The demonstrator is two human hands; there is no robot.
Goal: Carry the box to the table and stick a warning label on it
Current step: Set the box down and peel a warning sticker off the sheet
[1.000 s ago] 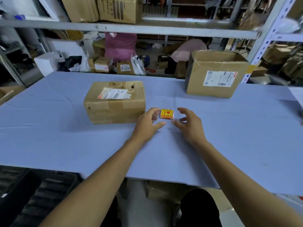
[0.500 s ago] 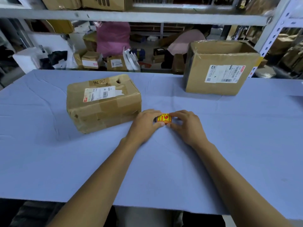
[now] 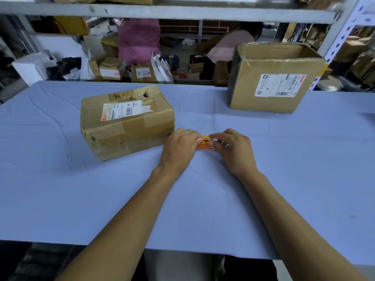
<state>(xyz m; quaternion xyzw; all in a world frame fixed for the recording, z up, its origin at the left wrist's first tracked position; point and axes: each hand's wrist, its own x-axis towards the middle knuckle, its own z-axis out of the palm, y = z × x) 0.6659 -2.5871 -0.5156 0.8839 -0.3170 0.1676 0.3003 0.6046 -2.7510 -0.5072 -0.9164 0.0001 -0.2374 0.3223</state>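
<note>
A dented, taped cardboard box [image 3: 125, 122] with a white shipping label lies on the blue table [image 3: 60, 189], left of centre. Just right of its near corner sits a small stack of yellow-and-red warning labels [image 3: 204, 144]. My left hand [image 3: 180, 149] pinches the stack's left side, and my right hand [image 3: 233, 151] pinches its right side. Fingers of both hands cover most of the stack. Neither hand touches the box.
A larger cardboard box [image 3: 274, 82] with a white label stands at the table's back right. A metal shelf beam [image 3: 162, 11] runs overhead. Behind the table lie small parcels [image 3: 109, 67], a pink bag [image 3: 138, 39] and a person bent over [image 3: 229, 45].
Both hands closed in from either side of the label stack and now grip it. The view has shifted closer over the table.
</note>
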